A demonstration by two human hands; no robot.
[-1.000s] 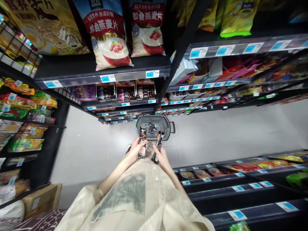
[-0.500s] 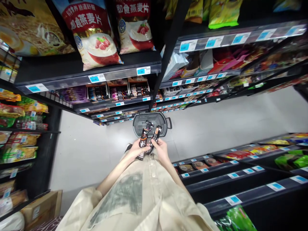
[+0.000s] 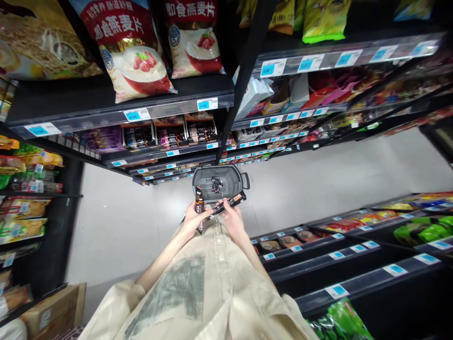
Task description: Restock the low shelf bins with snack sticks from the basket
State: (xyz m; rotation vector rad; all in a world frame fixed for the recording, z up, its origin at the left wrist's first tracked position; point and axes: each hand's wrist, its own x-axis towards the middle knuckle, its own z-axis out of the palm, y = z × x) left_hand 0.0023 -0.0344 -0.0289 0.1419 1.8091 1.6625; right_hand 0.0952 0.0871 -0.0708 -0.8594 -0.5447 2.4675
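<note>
Head view: a dark packet in each hand, a grey basket beyond

The left hand (image 3: 194, 218) has its grip closed around a slim dark packet with orange marks, the left packet (image 3: 199, 200), which points away from the body, its far end showing past the fingers. The right hand (image 3: 232, 219) pinches a second one, the right packet (image 3: 236, 200), between thumb and fingers; it lies aslant, its far end leaning out to the right. The left thumb reaches across to the near end of the right packet, though whether it touches cannot be told. Both hands are close together in front of the beige shirt (image 3: 219, 264).

Just beyond them the grey basket (image 3: 231, 175) sits on the pale floor (image 3: 297, 179), its handle (image 3: 246, 181) standing out at the right end. A small heap of dark packets (image 3: 216, 184) lies inside, near the middle; their number is too small to count.

Ahead, a black shelf unit carries two red-and-white oatmeal bags (image 3: 138, 52) side by side on a high shelf. On the shelf beneath, three open cartons (image 3: 171, 135) of slim dark packets stand in a row, with purple packs (image 3: 105, 138) to their left. To the right of the person, a lower shelf bears round tubs (image 3: 290, 241), and a green bag (image 3: 348, 321) shows at the bottom edge. A cardboard box (image 3: 53, 309) rests at lower left.
</note>
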